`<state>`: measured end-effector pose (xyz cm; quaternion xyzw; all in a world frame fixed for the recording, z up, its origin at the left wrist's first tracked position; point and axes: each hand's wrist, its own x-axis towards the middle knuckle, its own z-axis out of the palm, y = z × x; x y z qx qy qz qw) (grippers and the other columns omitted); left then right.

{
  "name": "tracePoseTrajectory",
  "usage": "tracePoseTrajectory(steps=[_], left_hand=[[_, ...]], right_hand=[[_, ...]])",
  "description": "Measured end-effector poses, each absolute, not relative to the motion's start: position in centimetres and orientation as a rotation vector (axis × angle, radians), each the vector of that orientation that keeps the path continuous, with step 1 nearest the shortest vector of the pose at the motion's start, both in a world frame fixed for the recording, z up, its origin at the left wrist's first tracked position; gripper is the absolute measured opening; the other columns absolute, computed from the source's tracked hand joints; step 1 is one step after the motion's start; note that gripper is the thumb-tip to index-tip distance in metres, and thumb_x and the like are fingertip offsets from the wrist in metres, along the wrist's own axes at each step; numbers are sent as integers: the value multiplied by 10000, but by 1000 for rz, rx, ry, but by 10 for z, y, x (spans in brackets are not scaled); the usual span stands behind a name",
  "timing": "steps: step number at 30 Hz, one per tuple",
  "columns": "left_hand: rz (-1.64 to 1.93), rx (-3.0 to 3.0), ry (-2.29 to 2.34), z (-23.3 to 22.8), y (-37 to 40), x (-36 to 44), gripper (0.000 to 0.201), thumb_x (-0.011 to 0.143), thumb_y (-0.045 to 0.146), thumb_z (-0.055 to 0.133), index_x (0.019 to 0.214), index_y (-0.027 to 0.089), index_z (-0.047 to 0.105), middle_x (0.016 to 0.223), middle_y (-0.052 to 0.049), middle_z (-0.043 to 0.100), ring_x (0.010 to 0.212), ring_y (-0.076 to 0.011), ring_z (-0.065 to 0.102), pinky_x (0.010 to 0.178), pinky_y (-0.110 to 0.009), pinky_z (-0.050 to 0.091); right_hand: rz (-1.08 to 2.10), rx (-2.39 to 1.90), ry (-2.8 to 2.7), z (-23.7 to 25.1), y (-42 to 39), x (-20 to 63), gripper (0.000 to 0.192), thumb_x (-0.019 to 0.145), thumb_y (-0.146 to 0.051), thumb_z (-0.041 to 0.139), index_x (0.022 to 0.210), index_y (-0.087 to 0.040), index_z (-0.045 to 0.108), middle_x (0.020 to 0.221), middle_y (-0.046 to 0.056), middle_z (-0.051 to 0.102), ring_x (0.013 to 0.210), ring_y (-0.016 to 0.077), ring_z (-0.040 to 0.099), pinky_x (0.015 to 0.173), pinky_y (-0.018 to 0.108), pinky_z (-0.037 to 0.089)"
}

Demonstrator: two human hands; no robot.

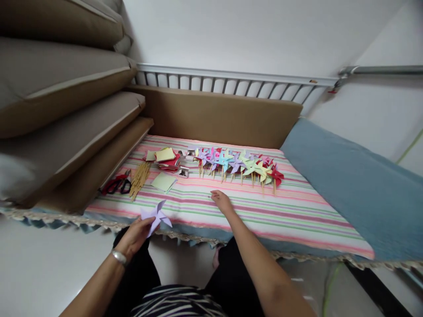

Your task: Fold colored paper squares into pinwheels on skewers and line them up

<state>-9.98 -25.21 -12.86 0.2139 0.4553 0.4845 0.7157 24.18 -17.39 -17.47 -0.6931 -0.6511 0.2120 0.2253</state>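
Note:
My left hand (137,233) pinches a lilac paper pinwheel (158,216) without a stick, just past the front edge of the bed. Over the striped sheet, my right hand (220,200) has its fingertips together on a tiny pin-like thing (209,196), too small to name for sure. Beyond that hand lies a row of coloured paper pinwheels on sticks (236,163). Small open boxes (183,172) sit left of the row, their contents too small to make out. Nearer my left hand are pale green paper squares (164,182) and a bundle of thin wooden sticks (140,179).
Scissors with dark handles (119,185) and other red-handled tools lie at the left. Stacked paper squares (165,155) are behind the sticks. Large stacked cushions (66,110) border the left side; a brown board (214,114) stands along the back, before a metal rail (231,75).

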Motion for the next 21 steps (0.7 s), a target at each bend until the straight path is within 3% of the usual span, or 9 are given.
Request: tracePoseTrajectory(steps=[4, 9, 15, 18, 21], left_hand=[[1084, 456, 1016, -123, -256, -85, 106, 673, 32, 652, 755, 96, 632, 712, -66, 695, 587, -149, 640, 585, -251, 539], [1081, 450, 1025, -119, -261, -69, 80, 697, 37, 618, 751, 94, 635, 705, -71, 693, 600, -148, 647, 609, -257, 552], [1087, 461, 1034, -109, -260, -47, 57, 689, 41, 623, 735, 73, 630, 701, -98, 692, 612, -168, 655, 621, -278, 552], [1103, 479, 1026, -108, -248, -35, 79, 656, 41, 648, 721, 79, 624, 679, -86, 684, 602, -167, 647, 632, -292, 543], [1131, 511, 1027, -109, -228, -24, 113, 616, 49, 681, 707, 86, 626, 655, -68, 676, 587, -154, 632, 629, -282, 523]], right_hand=[[431, -1818, -1773, -177, -199, 241, 208, 889, -224, 498, 1061, -150, 588, 1087, 74, 597, 996, 189, 567, 859, 391, 470], [365, -1748, -1853, -177, -196, 233, 266, 844, -89, 481, 1037, -164, 648, 1045, 90, 629, 1051, 186, 530, 944, 330, 399], [449, -1777, -1883, -177, -172, 230, 222, 878, -277, 528, 1044, -144, 590, 1108, 77, 590, 1019, 202, 560, 895, 429, 446], [530, -1780, -1823, -174, -165, 232, 262, 879, -316, 527, 1081, -154, 566, 1129, 79, 577, 979, 191, 576, 846, 404, 481], [614, -1737, -1708, -165, -158, 234, 199, 873, -286, 530, 982, -137, 603, 1028, 72, 619, 928, 182, 591, 835, 395, 479]])
